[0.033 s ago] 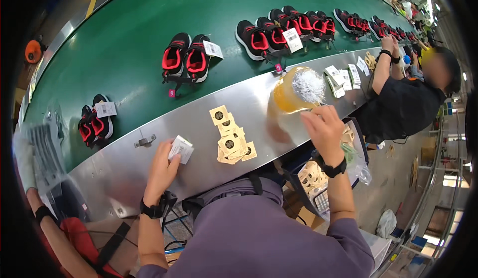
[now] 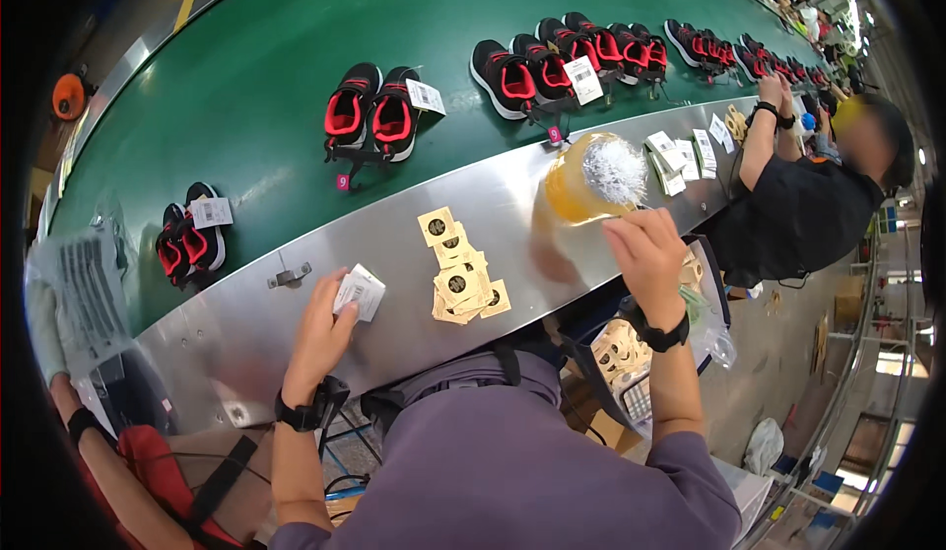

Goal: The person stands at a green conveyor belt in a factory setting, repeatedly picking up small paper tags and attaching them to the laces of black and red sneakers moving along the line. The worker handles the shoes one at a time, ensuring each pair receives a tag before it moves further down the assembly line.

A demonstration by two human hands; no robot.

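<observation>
My left hand [image 2: 323, 328] grips a small stack of white price tags [image 2: 361, 294] just above the steel ledge. At the near side of a yellow see-through tub [image 2: 569, 187] is my right hand [image 2: 647, 259], its fingers pinched together. Whatever is between those fingertips is too small to make out. A bundle of thin white plastic strands [image 2: 613, 170] stands up out of the tub. Between my hands lies a loose pile of tan square cards with dark round prints [image 2: 459, 279].
Black and red shoes [image 2: 372, 114] with tags rest on the green conveyor belt [image 2: 266, 87]. More tags [image 2: 680, 161] lie beyond the tub. An open box of tan cards [image 2: 616, 353] sits below the ledge. Co-workers are at right [image 2: 803, 195] and left, one near a plastic bag [image 2: 79, 294].
The tags in my left hand have turned slightly and spread a little. My right hand has shifted very slightly and stays pinched beside the tub.
</observation>
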